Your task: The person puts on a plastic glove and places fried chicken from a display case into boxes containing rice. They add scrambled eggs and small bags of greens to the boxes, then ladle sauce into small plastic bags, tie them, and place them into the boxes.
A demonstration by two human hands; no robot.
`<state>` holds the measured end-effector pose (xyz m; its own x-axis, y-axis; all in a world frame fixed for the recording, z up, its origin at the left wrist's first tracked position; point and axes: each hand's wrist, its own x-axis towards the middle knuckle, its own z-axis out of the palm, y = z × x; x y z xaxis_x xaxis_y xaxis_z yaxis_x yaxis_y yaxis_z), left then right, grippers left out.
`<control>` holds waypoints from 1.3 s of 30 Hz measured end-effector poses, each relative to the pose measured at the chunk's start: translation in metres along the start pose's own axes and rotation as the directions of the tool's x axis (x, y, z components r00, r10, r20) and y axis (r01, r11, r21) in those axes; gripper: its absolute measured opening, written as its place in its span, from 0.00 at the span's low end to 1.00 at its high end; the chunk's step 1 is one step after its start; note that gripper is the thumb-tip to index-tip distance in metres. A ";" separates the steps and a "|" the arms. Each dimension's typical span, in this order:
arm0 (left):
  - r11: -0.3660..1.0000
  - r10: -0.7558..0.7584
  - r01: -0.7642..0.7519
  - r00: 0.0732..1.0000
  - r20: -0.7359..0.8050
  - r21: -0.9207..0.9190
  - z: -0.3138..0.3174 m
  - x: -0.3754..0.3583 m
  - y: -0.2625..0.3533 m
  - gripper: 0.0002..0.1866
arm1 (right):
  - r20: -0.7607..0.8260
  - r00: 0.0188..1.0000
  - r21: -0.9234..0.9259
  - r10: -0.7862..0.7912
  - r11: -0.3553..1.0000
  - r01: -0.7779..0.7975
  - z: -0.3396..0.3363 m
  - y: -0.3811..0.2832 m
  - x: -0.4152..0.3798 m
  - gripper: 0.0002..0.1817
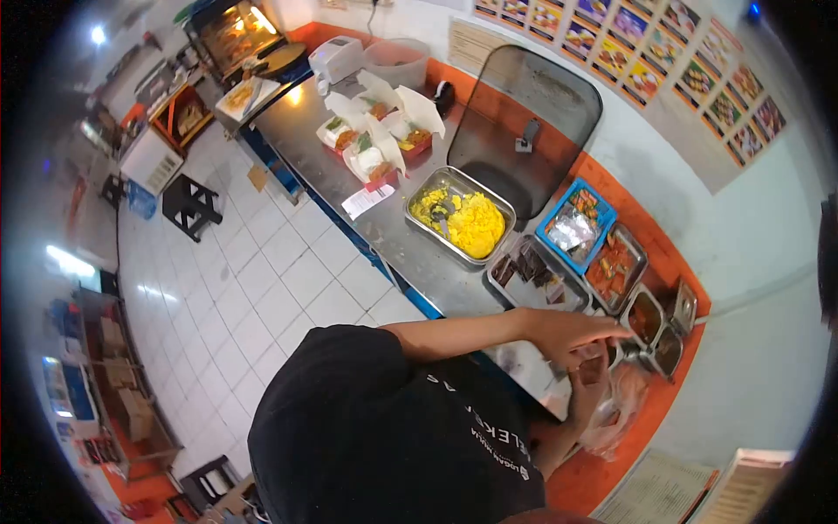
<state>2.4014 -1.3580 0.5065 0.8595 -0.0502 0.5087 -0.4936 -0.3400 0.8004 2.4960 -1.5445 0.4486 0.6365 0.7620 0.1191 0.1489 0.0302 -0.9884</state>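
Observation:
My left hand [563, 336] reaches across the metal table, fingers bent and closed at the top of a small clear plastic bag [594, 365]. The bag looks to have something reddish-brown in it. Just below, my right hand [587, 397] is wrapped around the same bag. A larger crumpled clear plastic bag [621, 410] lies beside my right hand. Past my fingertips stand metal containers of dark red sauce [644, 316]. Near my left wrist is a metal tray [546, 275] with dark packets.
A tray of yellow rice [467, 223] with a spoon stands further left, near a dark mesh cover [528, 131]. A blue basket [576, 229] of packets sits beside a tray of red food [615, 269]. Several open food boxes [375, 162] and a receipt [367, 200] lie at the far end.

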 end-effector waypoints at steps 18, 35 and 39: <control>0.965 -0.037 0.218 0.663 -0.748 0.146 -0.150 -0.175 0.040 0.20 | 0.380 0.918 0.073 -0.113 0.993 0.092 0.210 -0.058 0.104 0.06; 0.957 -0.096 0.259 0.712 -0.695 0.133 -0.343 -0.333 0.057 0.13 | 0.313 0.921 -0.236 -0.233 0.920 0.314 0.454 -0.081 0.126 0.06; 0.975 -0.164 0.220 0.736 -0.657 0.004 -0.366 -0.339 0.054 0.16 | 0.288 0.933 -0.345 -0.215 0.886 0.310 0.474 -0.102 0.128 0.05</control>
<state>2.0346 -1.0161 0.4934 0.6263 0.6354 0.4517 -0.2920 -0.3460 0.8916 2.2033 -1.1431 0.5200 0.3444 0.8908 0.2963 0.5905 0.0398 -0.8060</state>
